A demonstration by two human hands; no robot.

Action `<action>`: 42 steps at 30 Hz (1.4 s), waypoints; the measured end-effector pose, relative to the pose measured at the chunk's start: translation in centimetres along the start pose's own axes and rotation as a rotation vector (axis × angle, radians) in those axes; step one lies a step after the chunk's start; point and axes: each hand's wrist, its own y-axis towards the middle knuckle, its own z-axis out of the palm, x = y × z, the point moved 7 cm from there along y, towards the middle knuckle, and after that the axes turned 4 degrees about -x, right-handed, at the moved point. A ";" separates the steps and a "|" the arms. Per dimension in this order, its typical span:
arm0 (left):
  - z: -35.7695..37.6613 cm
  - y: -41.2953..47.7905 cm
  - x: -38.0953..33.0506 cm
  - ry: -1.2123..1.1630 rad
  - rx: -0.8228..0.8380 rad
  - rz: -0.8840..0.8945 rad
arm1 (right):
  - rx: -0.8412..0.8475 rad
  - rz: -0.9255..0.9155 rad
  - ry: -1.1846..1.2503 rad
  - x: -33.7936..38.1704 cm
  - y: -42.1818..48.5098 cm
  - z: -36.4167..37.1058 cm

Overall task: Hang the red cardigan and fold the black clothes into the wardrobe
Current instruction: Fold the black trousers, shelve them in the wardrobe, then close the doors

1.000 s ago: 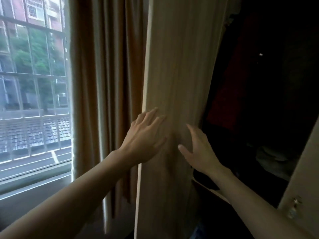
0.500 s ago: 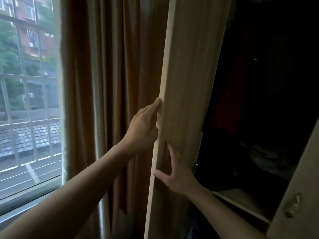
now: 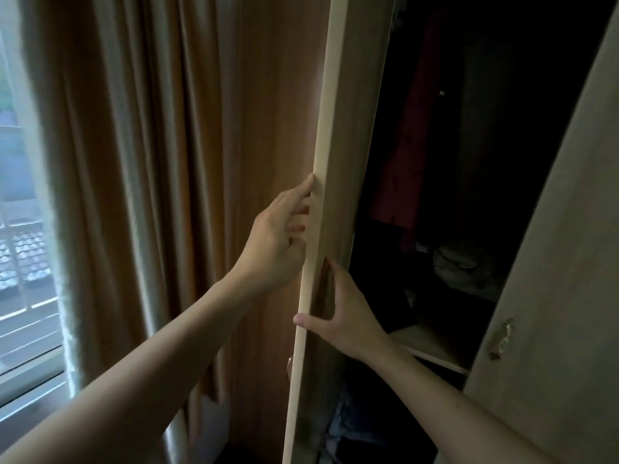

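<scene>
The curtain (image 3: 134,195) fills 9 o'clock. The wardrobe (image 3: 552,229) stands open at 3 o'clock, its left door (image 3: 355,128) seen edge-on. The red cardigan (image 3: 402,169) hangs inside at 1 o'clock. The right hand (image 3: 341,309) lies flat on the door's inner face, thumb across the edge. The left hand (image 3: 278,242) touches the outer side, fingers loosely bent.

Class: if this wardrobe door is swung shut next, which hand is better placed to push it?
Left. The left hand touches the door from its outer side, so it can probably push. The right hand lies on the inner face, where the gap would close.
</scene>
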 end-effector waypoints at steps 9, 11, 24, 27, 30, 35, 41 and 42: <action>6.7 0.3 -2.9 -0.178 0.090 0.113 | -0.098 0.087 -0.023 -4.3 -3.3 -5.9; 8.4 0.2 -3.7 -0.156 0.110 0.152 | -0.118 0.141 -0.029 -6.0 -4.1 -7.2; 19.7 1.8 -7.9 0.101 0.147 0.222 | -0.215 0.255 -0.062 -13.4 -7.2 -16.1; 22.1 2.2 -9.0 0.126 0.118 0.223 | -0.218 0.254 -0.092 -15.1 -7.5 -17.3; 24.6 2.5 -9.9 0.193 0.089 0.213 | -0.204 0.253 -0.108 -16.8 -7.6 -18.6; 28.8 3.3 -9.9 0.274 0.104 0.216 | -0.201 0.268 -0.082 -19.8 -8.4 -20.7; 33.5 4.5 -9.9 0.350 0.092 0.184 | -0.176 0.317 0.007 -24.0 -9.9 -23.1; 34.1 4.7 -9.9 0.357 0.089 0.180 | -0.176 0.329 0.012 -24.8 -10.0 -23.3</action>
